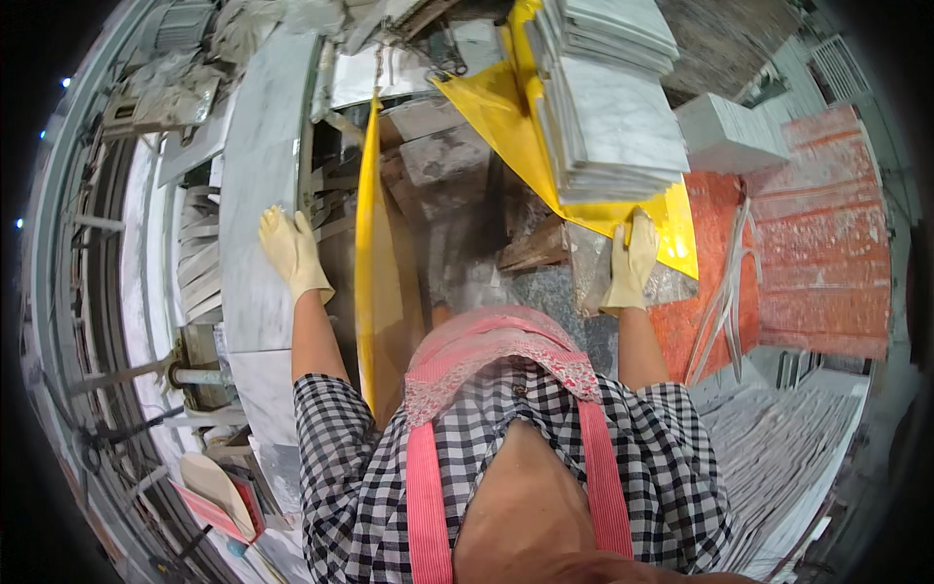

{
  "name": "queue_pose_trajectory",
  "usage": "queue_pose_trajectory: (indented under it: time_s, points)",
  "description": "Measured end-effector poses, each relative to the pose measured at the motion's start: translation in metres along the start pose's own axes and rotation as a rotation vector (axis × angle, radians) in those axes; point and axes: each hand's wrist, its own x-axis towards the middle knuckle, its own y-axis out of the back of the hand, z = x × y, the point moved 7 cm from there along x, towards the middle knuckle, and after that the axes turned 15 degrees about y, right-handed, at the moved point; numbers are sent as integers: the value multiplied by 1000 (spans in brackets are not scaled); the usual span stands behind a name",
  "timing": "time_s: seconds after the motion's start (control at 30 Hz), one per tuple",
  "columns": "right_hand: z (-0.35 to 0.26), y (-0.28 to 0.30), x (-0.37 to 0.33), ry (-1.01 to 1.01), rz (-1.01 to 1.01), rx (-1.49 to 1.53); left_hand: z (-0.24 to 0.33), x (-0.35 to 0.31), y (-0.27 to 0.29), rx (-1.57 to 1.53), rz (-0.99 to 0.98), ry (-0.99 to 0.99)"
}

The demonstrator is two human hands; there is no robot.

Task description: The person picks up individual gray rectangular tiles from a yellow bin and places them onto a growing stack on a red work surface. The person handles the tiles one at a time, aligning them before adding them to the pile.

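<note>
the gloved left hand, fingers loosely spread and holding nothing, rests on a long pale slab. the right hand touches the yellow sheet under the marble tile stack, grip unclear; seemingly bracing, and shifting tiles would call for both hands.

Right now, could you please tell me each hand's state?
Left hand: open at the pale slab, nothing visibly held.
Right hand: at the yellow sheet under the stacked slabs; grip cannot be told.
</note>
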Motion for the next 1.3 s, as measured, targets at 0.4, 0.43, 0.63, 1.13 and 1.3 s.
queue_pose_trajectory:
  time_s: [0.4,0.43,0.63,1.13,1.3]
  points:
    - [3,-3,-23,-19,-53,161,-26,-24,11,-265,-6,138]
    - [6,-10,-12,-19,-69,132,-30,-14,4,-412,-19,170]
    - [7,-8,-11,9,-3,125,-196,-54,36,-501,195,522]
    - [13,-21,-9,38,2,37,-311,-243,82,70,93,1029]
    - [23,-32,-13,52,-31,12,-313,-238,85,68,146,986]
